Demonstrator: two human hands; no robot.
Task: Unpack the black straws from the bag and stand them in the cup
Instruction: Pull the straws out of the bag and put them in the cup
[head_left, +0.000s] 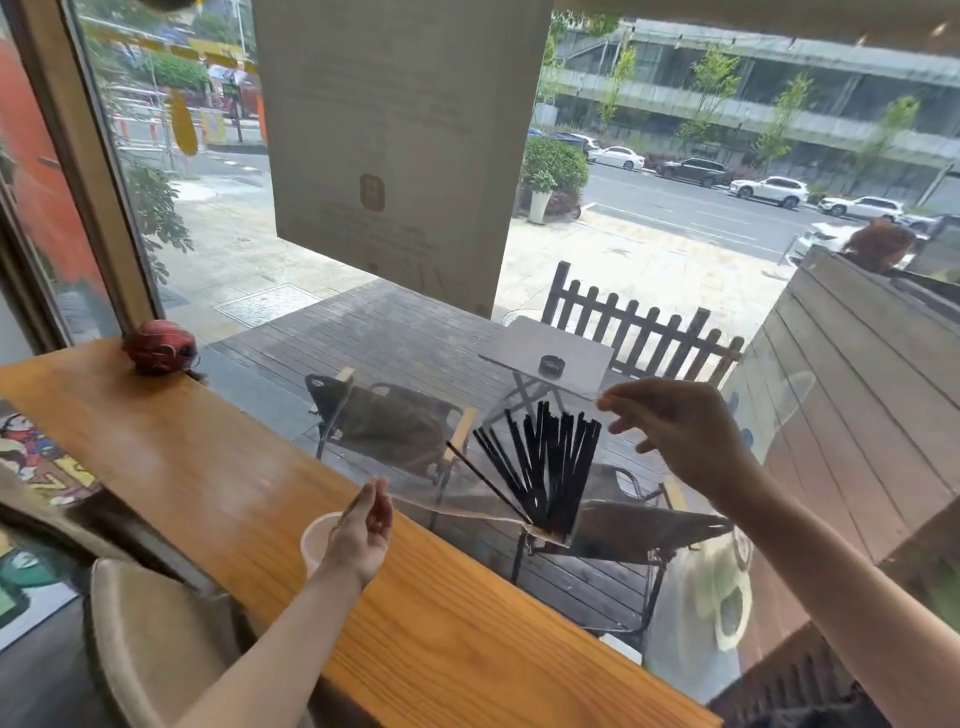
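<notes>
Stretching between 2 hands above the far edge of the wooden tabletop (218, 467), a clear plastic bag (457, 506) is held out almost flat in front of the window. Its left end is pinched between the thumb and fingers of the left hand (363, 525), raised just over a white cup (318, 540) that stands on the tabletop and is partly hidden by that wrist. The upper right edge of the bag appears to be nipped by the fingertips of the right hand (680, 436), the other fingers being spread loosely; the film is too transparent for the contact to be confirmed. The black straws (545, 467) are still inside the bag, fanned upright with their lower ends gathered in its right bottom corner, well to the right of the cup. 1 straw leans away to the left of the bunch. The bag is probably pulled taut so that its mouth can be found or widened, and the cup is kept near for the transfer. No straw is seen in the cup, so the unpacking is judged barely begun.
</notes>
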